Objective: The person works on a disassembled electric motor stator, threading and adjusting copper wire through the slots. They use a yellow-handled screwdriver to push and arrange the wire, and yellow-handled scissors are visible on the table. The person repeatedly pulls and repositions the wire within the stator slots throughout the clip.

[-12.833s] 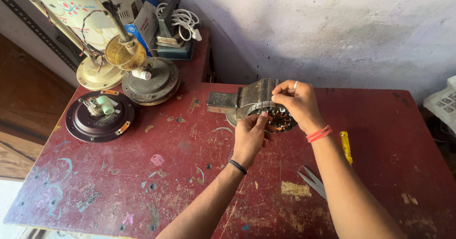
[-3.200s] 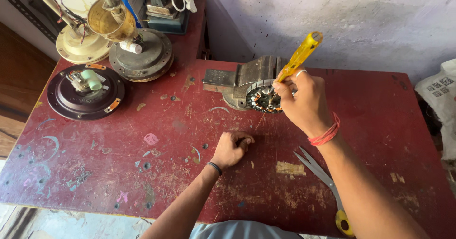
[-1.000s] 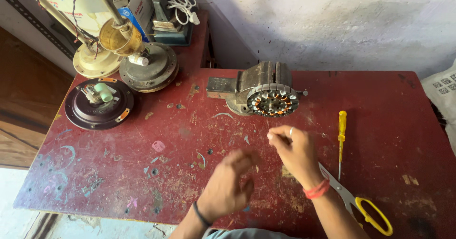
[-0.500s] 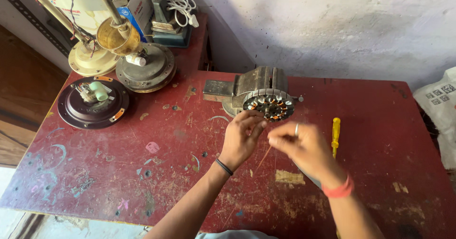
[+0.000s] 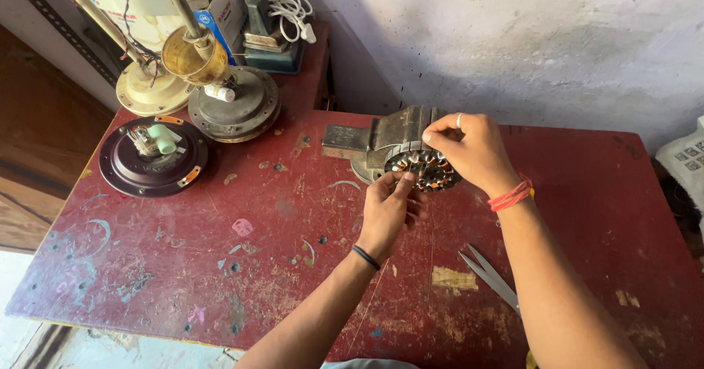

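Both hands have moved up to the round motor part with copper wire (image 5: 424,170) at the back of the red table (image 5: 220,266). A moment ago the right hand (image 5: 473,149) was lower, near the table's middle; now it rests on top of the part. The left hand (image 5: 389,208) now touches its front edge with pinched fingers. The yellow screwdriver is hidden now.

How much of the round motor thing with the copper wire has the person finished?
Done: the stator sits clamped in the small vise, copper coils showing in its slots. In hand: the left hand pinches its near edge and the right hand its top. Left: cannot tell how many coils remain; scissors lie unused.
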